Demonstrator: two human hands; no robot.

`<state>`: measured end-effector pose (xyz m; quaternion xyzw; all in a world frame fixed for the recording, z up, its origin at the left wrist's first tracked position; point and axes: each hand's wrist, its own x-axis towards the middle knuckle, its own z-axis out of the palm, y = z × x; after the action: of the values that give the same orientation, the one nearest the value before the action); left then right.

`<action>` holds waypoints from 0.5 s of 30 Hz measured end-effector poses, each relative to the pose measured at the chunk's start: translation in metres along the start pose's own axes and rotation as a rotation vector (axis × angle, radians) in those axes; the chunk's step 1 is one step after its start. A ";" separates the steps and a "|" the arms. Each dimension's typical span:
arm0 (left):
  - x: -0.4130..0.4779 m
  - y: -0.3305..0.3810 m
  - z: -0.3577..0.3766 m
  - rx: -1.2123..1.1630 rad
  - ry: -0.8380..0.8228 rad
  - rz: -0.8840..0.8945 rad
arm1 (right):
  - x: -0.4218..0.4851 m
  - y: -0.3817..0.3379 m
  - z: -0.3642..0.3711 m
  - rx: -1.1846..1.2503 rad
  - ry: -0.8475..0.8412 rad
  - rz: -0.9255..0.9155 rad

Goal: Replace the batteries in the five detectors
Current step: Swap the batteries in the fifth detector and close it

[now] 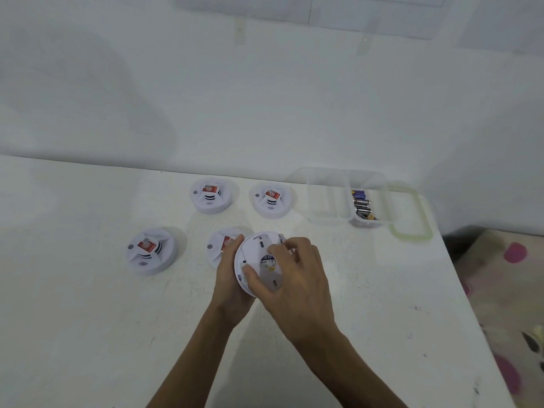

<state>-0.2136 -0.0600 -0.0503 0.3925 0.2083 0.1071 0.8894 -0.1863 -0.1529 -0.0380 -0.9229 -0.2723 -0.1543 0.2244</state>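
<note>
A white round detector (253, 254) is held tilted above the table with its back plate facing me. My left hand (231, 285) grips its left rim from underneath. My right hand (297, 278) lies over the back plate, thumb and fingers curled on it around the battery opening. Two more white detectors with red labels stand at the back, one on the left (210, 197) and one on the right (271, 201). Another detector (150, 251) lies at the left, and one more detector (219, 245) sits partly hidden behind my left hand.
A clear plastic box (329, 198) stands at the back right; its right compartment holds several batteries (362, 205). Its green-rimmed lid (412, 214) lies beside it. The white table (88, 319) ends at the right, where a patterned cloth (506, 290) shows below.
</note>
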 end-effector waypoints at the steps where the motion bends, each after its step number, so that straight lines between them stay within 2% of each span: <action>1: 0.000 0.000 0.000 -0.005 0.006 -0.007 | 0.001 -0.001 -0.001 -0.001 -0.002 0.005; 10: 0.000 -0.005 -0.005 0.074 0.085 0.010 | 0.002 -0.007 0.001 -0.016 -0.004 0.050; 13: 0.000 -0.007 -0.007 0.108 0.089 0.029 | 0.001 -0.010 0.012 0.094 -0.035 0.164; 15: -0.001 -0.007 -0.007 0.128 0.096 0.046 | -0.002 -0.010 0.008 0.260 -0.105 0.200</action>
<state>-0.2173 -0.0606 -0.0595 0.4476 0.2482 0.1325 0.8488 -0.1922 -0.1421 -0.0422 -0.9152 -0.2083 -0.0465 0.3417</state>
